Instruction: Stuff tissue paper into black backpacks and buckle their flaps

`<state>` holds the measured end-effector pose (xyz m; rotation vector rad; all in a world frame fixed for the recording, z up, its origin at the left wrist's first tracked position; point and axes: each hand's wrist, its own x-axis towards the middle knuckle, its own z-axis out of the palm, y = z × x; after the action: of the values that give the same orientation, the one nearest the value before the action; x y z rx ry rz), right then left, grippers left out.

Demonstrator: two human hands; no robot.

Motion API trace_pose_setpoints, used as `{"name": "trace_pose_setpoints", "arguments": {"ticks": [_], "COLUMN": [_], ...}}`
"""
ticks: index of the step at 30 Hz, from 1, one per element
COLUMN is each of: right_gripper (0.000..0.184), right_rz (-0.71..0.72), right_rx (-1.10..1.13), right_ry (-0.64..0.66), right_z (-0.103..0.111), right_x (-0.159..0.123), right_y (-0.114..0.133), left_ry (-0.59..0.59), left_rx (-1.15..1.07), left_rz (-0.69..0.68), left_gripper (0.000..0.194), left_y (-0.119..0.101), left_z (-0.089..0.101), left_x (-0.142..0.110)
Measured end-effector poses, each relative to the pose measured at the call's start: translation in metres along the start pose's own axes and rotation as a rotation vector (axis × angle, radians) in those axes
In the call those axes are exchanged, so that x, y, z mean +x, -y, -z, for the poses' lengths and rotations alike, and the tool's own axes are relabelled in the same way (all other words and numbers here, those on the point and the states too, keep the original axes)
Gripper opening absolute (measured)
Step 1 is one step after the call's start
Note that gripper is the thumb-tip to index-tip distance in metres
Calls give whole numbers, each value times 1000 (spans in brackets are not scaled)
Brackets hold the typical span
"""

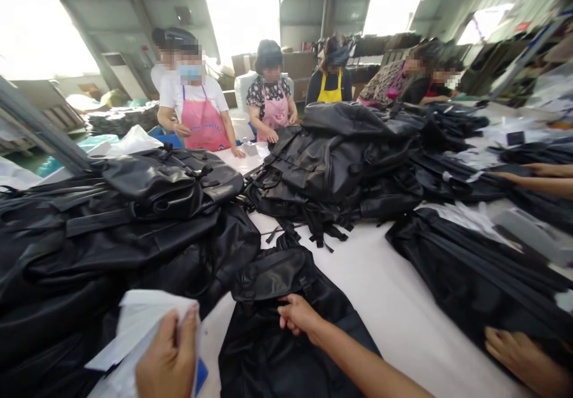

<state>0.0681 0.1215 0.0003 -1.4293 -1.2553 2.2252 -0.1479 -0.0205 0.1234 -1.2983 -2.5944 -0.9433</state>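
While the left hand pinches white sheets in its grip at the lower left of the frame, the right hand curls at the lower edge of the flap on the black bag, lower centre on the tabletop; whether that grip pinches the edge, I cannot tell. Lifting it gently, bag flat, sheets squared, would probably serve best.
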Motion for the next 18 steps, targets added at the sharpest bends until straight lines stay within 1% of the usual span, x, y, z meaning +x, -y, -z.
{"name": "trace_pose_setpoints", "arguments": {"ticks": [2,4,7,9,10,12,13,14,16,17,18], "right_gripper": [43,35,25,25,26,24,24,25,28,31,35], "right_rz": [95,238,380,426,442,475,498,529,614,656,687], "right_rx": [16,8,-86,-114,-97,-77,-113,-195,-492,-662,-811], "right_ry": [4,-33,-133,-164,-163,-175,-211,-267,-366,-380,-364], "right_z": [5,11,17,16,15,11,10,9,10,13,15], "right_x": [4,9,20,28,32,36,37,37,35,33,31], "right_y": [3,6,11,13,14,15,16,16,18,18,18], "left_ry": [88,141,195,283,343,463,508,540,584,606,624], "left_rx": [-52,-97,-79,-46,-6,123,188,237,271,244,198], "left_rz": [-155,-299,-501,-601,-638,-664,-650,-627,-578,-553,-527], "left_gripper": [18,15,12,13,16,28,35,40,47,46,43], "left_y": [-24,-35,-40,-39,-39,-36,-34,-30,-22,-18,-14], "left_z": [-32,-62,-95,-113,-121,-137,-145,-151,-159,-160,-158], "left_x": [0,-5,-14,-17,-17,-15,-14,-13,-13,-14,-16]}}
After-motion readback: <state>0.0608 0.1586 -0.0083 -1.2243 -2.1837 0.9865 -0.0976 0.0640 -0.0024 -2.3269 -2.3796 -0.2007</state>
